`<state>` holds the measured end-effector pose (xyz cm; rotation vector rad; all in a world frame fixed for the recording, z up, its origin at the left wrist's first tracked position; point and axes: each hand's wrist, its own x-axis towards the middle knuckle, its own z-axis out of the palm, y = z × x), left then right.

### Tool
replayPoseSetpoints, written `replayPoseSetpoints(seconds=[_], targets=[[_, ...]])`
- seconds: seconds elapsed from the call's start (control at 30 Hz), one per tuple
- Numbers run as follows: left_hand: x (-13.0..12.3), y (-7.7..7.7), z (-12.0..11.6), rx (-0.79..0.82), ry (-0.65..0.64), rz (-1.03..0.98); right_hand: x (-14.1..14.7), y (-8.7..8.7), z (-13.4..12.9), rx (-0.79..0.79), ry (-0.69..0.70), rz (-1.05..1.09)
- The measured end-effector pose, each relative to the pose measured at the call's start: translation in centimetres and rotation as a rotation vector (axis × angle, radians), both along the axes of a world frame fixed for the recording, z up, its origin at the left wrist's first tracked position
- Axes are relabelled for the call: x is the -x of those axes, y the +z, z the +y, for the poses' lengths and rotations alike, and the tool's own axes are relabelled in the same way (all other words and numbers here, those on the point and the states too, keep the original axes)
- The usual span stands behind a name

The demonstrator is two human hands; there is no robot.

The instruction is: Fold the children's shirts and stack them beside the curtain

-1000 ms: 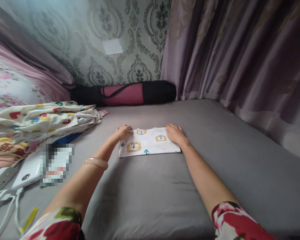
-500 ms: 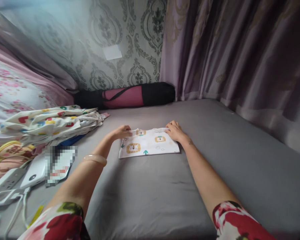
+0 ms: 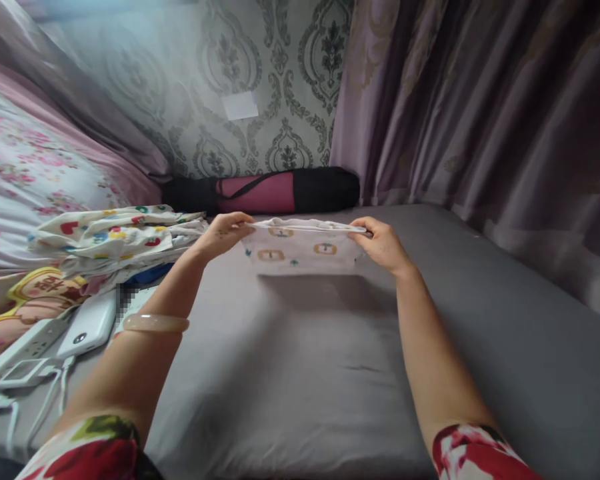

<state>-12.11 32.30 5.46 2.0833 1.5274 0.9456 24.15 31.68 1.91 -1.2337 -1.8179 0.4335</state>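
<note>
A small white folded garment with tan lion faces and green marks hangs between my two hands, above the grey bed sheet. My left hand pinches its upper left corner. At the upper right corner, my right hand grips the edge between thumb and fingers. The top edge is stretched nearly straight, and the lower part hangs slightly blurred, casting a shadow on the sheet. Which kind of garment it is, I cannot tell for sure.
Left lies a pile of patterned clothes. Nearer are a white power bank, a power strip with cables, and a yellow-edged cushion. A black and maroon roll bag lies along the wall; curtains hang right.
Both hands have lifted the folded garment off the sheet by its top corners. It lay flat on the bed before and now hangs in the air. The view has shifted slightly.
</note>
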Motion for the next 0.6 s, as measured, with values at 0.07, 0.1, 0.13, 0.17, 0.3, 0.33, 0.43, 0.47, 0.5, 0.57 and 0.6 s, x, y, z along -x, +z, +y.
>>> replayPoseSetpoints(seconds=[0.07, 0.1, 0.13, 0.17, 0.3, 0.33, 0.43, 0.47, 0.5, 0.57, 0.6], targets=[[0.0, -0.2, -0.7, -0.202, 0.089, 0.086, 0.2, 0.9, -0.7, -0.023, -0.012, -0.046], [0.1, -0.7, -1.1, -0.258, 0.095, 0.148, 0.2, 1.2, -1.0, 0.001, 0.005, -0.09], [0.2, -1.4, -1.7, -0.281, 0.077, 0.21, 0.1, 1.3, -1.3, 0.044, 0.038, -0.143], [0.4, -2.3, -2.2, -0.276, 0.041, 0.267, 0.0, 1.3, -1.4, 0.101, 0.087, -0.203], [0.7, -7.2, -4.7, -0.082, -0.174, 0.452, -0.2, 0.2, -1.3, 0.464, 0.371, -0.459], [0.7, -8.2, -5.2, -0.036, -0.235, 0.481, -0.2, -0.1, -1.2, 0.568, 0.423, -0.509], [0.7, -9.7, -6.6, 0.037, -0.308, 0.482, -0.3, -0.5, -1.0, 0.709, 0.463, -0.561], [0.7, -9.7, -6.8, 0.044, -0.289, 0.459, -0.2, -0.5, -1.0, 0.682, 0.442, -0.558], [0.7, -9.5, -7.0, 0.051, -0.257, 0.431, 0.0, -0.4, -1.0, 0.634, 0.417, -0.56], [0.4, -8.8, -7.0, 0.065, -0.189, 0.377, 0.8, -0.5, -1.1, 0.529, 0.351, -0.582], [0.1, -8.5, -6.9, 0.063, -0.154, 0.352, 1.6, -0.7, -1.1, 0.483, 0.306, -0.596]])
